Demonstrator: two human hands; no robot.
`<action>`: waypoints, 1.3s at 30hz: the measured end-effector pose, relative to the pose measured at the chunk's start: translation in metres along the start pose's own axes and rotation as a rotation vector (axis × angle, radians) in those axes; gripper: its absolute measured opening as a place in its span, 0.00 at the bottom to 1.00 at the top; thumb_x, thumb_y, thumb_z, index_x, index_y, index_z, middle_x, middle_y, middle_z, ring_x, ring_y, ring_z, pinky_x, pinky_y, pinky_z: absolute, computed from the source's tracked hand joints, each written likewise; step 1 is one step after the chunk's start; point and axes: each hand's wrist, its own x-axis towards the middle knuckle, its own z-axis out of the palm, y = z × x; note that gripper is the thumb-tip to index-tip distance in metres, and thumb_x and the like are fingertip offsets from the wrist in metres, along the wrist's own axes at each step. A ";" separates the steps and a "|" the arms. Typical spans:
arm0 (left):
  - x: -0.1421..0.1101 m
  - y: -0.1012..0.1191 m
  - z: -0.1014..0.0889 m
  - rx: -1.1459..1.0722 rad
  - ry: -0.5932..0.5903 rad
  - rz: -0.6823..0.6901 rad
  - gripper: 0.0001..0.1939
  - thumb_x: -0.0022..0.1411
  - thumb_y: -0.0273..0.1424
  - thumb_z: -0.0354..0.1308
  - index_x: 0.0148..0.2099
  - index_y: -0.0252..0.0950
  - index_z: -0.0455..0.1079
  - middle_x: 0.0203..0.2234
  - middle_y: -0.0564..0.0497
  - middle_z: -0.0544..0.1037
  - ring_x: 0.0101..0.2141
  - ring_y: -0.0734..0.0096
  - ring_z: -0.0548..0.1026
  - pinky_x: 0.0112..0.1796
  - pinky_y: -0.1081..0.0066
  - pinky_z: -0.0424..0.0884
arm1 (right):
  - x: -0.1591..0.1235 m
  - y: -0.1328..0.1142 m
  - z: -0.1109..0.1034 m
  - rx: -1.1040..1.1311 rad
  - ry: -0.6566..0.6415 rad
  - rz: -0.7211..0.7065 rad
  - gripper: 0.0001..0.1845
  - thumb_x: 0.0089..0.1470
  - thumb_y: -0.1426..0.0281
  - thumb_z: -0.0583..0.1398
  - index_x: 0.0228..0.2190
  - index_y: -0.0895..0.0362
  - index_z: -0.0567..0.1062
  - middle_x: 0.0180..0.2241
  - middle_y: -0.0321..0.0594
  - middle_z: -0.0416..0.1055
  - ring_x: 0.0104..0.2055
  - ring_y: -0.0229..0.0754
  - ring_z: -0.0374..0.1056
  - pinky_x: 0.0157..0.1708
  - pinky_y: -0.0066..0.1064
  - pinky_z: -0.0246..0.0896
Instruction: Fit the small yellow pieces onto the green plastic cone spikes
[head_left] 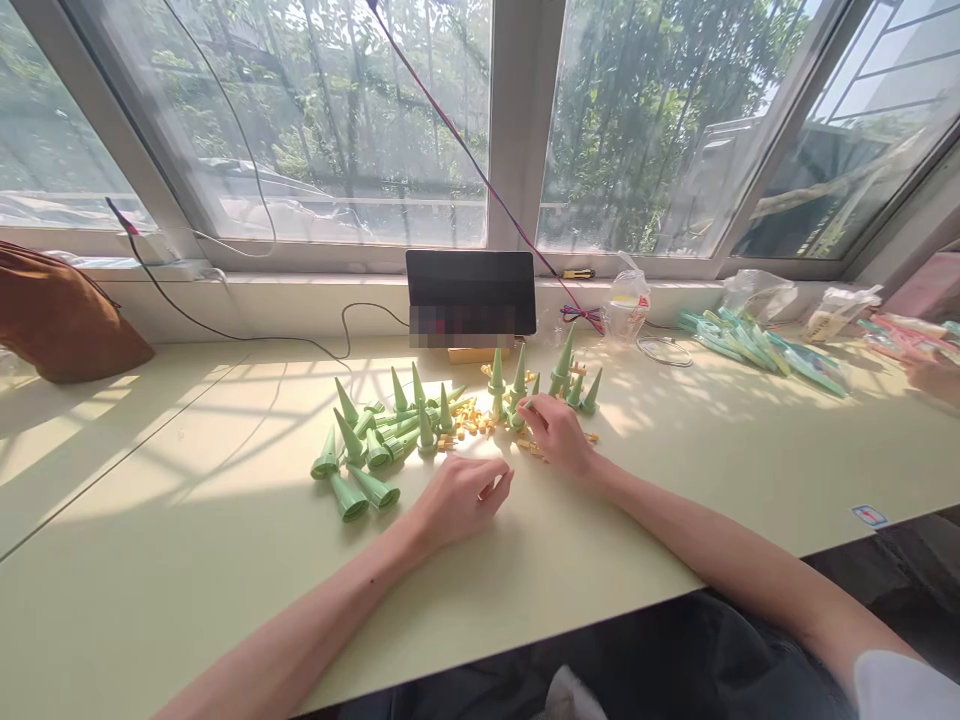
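My right hand (556, 432) is closed, its fingertips pinched at a green plastic cone (516, 408) among the standing ones; the fingers partly hide the contact. My left hand (463, 498) rests on the table nearer to me, its fingers curled. What it may hold is hidden. Just beyond it lies a heap of small yellow-orange plastic pieces (472, 415). Left of the heap are several hollow green cones, some upright and some lying down, such as a lying cone (349, 498) with its open end towards me. More cones stand by my right hand, including a tall cone (562, 365).
A dark-screened tablet (471, 280) leans at the window sill behind the parts. Cables (292, 348) cross the table (187, 600). A brown bag (67, 310) is at left. To the right are a plastic-wrapped cup (627, 305), teal packets (757, 345) and another person's hand (934, 372).
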 end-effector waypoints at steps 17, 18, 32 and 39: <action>0.001 0.001 0.000 0.003 -0.096 -0.061 0.14 0.64 0.25 0.50 0.25 0.35 0.64 0.15 0.58 0.63 0.18 0.79 0.58 0.22 0.76 0.55 | -0.002 -0.002 -0.001 -0.103 0.120 0.030 0.21 0.66 0.61 0.48 0.22 0.54 0.52 0.21 0.32 0.53 0.22 0.36 0.49 0.24 0.30 0.47; 0.002 0.001 0.000 0.009 -0.107 -0.082 0.13 0.64 0.25 0.50 0.25 0.35 0.65 0.16 0.57 0.64 0.18 0.79 0.60 0.22 0.76 0.56 | -0.002 -0.001 -0.001 -0.120 0.122 0.031 0.21 0.66 0.61 0.48 0.22 0.54 0.52 0.21 0.33 0.54 0.22 0.36 0.49 0.25 0.30 0.47; 0.011 -0.004 0.011 0.164 -0.133 -0.395 0.16 0.63 0.24 0.49 0.53 0.37 0.63 0.47 0.45 0.75 0.38 0.61 0.77 0.34 0.67 0.70 | -0.004 -0.007 0.003 -0.045 -0.002 0.048 0.21 0.65 0.62 0.49 0.22 0.54 0.51 0.19 0.32 0.53 0.21 0.35 0.48 0.22 0.30 0.45; 0.011 -0.009 0.009 0.149 -0.235 -0.374 0.24 0.59 0.18 0.44 0.56 0.39 0.61 0.57 0.44 0.69 0.44 0.59 0.77 0.39 0.65 0.71 | -0.006 -0.015 0.001 0.000 0.039 0.013 0.22 0.65 0.61 0.49 0.21 0.54 0.50 0.18 0.31 0.51 0.20 0.35 0.47 0.22 0.30 0.45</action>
